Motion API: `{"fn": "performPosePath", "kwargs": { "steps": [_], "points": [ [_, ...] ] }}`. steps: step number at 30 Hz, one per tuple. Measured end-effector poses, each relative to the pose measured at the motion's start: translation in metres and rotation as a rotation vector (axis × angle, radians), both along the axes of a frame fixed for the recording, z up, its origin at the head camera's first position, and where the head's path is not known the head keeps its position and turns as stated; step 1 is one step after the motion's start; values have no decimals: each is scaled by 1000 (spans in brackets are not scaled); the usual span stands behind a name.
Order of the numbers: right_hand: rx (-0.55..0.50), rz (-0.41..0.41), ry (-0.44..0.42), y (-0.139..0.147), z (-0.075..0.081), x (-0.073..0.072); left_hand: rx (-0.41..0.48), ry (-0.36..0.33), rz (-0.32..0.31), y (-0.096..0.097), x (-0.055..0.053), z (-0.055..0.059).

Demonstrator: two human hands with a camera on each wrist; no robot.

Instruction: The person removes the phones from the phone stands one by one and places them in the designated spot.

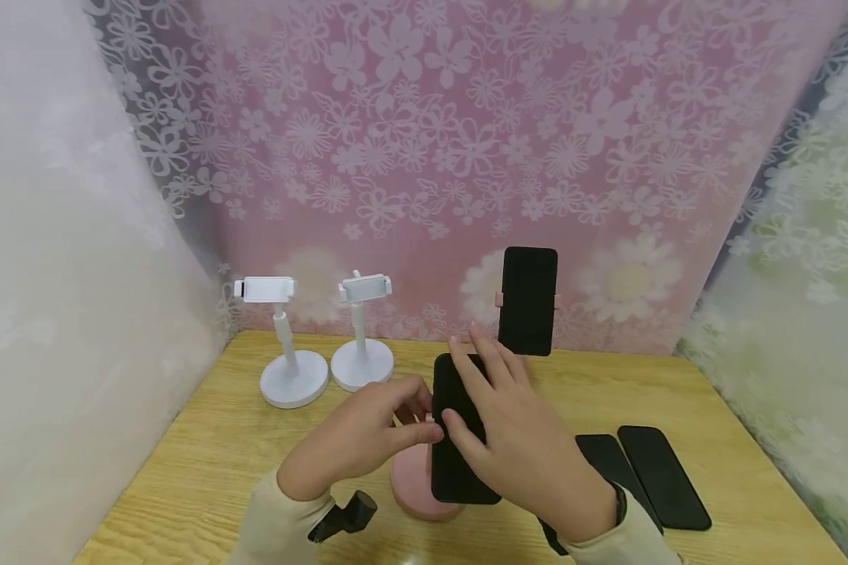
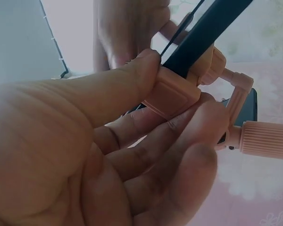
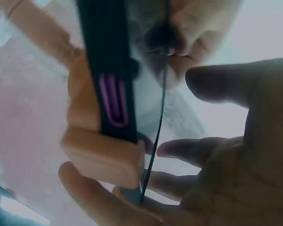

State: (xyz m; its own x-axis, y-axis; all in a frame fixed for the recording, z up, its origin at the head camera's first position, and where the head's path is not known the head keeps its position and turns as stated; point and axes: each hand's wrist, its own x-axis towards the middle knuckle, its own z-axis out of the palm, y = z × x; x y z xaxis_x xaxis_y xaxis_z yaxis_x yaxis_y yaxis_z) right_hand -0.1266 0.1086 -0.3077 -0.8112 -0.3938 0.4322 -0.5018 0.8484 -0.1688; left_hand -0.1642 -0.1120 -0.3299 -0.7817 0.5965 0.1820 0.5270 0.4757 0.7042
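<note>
A black smartphone (image 1: 458, 475) stands upright in a pink phone stand (image 1: 415, 482) at the table's front middle. My left hand (image 1: 367, 431) pinches the stand's clamp (image 2: 172, 96) at the phone's left edge, thumb on the near side and fingers behind. Over the front of the phone my right hand (image 1: 516, 424) is spread, its fingers fairly straight. In the right wrist view one fingertip lies beside the other clamp end (image 3: 104, 157), and the thumb stands off the screen. The phone and my right hand hide much of the stand in the head view.
Behind, a second pink stand holds another black phone (image 1: 528, 302). Two white phone stands (image 1: 293, 380) (image 1: 362, 365) are at the back left. More black phones (image 1: 664, 479) lie on the wooden table (image 1: 205, 471) at right. A floral curtain (image 1: 424, 157) hangs behind.
</note>
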Motion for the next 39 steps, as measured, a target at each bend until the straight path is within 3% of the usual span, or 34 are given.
{"fn": "performPosePath", "kwargs": {
  "steps": [7, 12, 16, 25, 33, 39],
  "points": [
    [128, -1, 177, -21, 1, -17, 11, -5, -14, 0, -3, -3],
    [47, 41, 290, -23, -14, -31, 138, -51, -117, -5, -16, -14],
    [-43, 89, 310, -20, -22, -39, 252, -103, -168, -6, -24, -25],
    [-78, 99, 383, -16, -28, -42, 366, -75, -190, 4, -24, -41],
    [-94, 109, 386, -15, -31, -41, 591, -205, -232, 11, -21, -57],
    [-106, 129, 403, -14, -31, -41, 626, -159, -251, 14, -22, -59]
  ]
}}
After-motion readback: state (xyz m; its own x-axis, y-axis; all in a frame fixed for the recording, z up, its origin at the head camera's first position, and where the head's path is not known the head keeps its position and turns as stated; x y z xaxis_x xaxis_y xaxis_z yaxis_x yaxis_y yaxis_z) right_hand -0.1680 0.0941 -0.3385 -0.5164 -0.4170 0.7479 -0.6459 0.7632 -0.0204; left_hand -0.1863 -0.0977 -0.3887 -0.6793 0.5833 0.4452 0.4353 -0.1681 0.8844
